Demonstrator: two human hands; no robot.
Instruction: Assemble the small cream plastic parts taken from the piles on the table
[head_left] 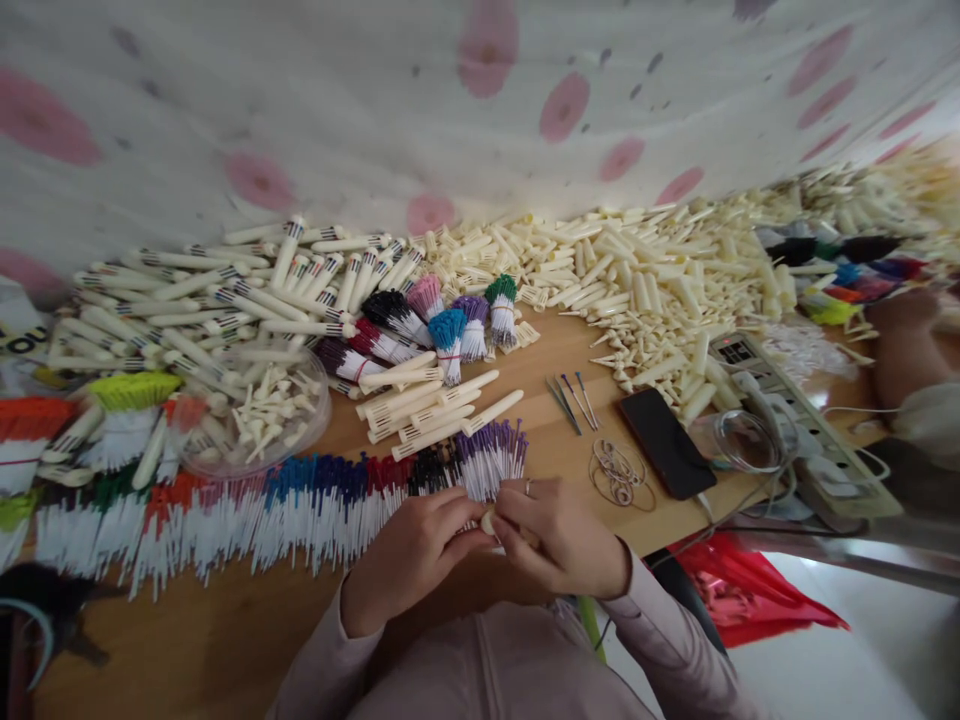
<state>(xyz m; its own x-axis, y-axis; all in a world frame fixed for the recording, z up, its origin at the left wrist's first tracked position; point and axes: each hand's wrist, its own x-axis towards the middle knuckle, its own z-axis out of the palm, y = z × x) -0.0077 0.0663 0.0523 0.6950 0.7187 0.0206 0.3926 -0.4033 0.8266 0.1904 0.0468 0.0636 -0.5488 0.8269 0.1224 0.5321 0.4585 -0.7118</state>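
Near the table's front edge, my left hand (pixel 420 550) and my right hand (pixel 559 535) meet, fingertips pinched together. Between them shows a small end of a cream plastic pen part (pixel 488 522); the rest of it is hidden by the fingers. Just beyond the hands lie purple-tipped refills (pixel 491 452) and black-tipped refills (pixel 436 465), in a long row of coloured refills (pixel 315 500) that runs left. Several cream pen barrels (pixel 442 405) with slotted ends lie behind the row.
Bundled refills (pixel 450 340) and a pile of pens (pixel 187 300) lie behind. A clear bowl (pixel 319 425) holds cream tips. Loose cream parts (pixel 637 260) heap along the wall. To the right are tweezers (pixel 562 403), rubber bands (pixel 621 474), a phone (pixel 667 443) and a power strip (pixel 814 430). Another person's arm (pixel 911 350) shows at far right.
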